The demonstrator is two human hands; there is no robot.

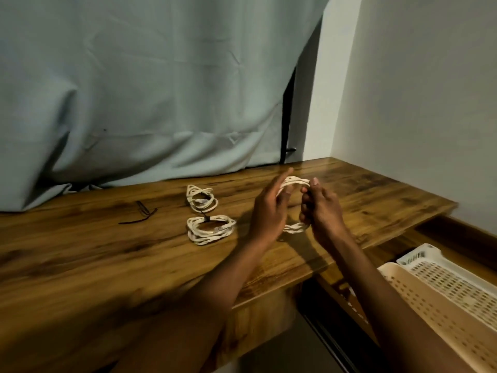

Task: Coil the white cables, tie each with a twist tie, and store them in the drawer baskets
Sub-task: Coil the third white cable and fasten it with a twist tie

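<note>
Both my hands hold one coiled white cable [294, 228] upright above the wooden table [107, 251]. My left hand [270, 211] grips the coil's left side with the index finger pointing up. My right hand [321, 208] pinches its right side. Two more coiled white cables lie flat on the table to the left: a near one [210, 229] bound with a dark twist tie, and a far one [201, 201]. Loose dark twist ties [139, 214] lie further left. Most of the held coil is hidden behind my fingers.
An open drawer at the lower right holds a beige perforated basket [430, 305] and a white perforated basket [446, 273] behind it. A pale curtain [150, 84] hangs behind the table. A white wall [416, 90] stands on the right.
</note>
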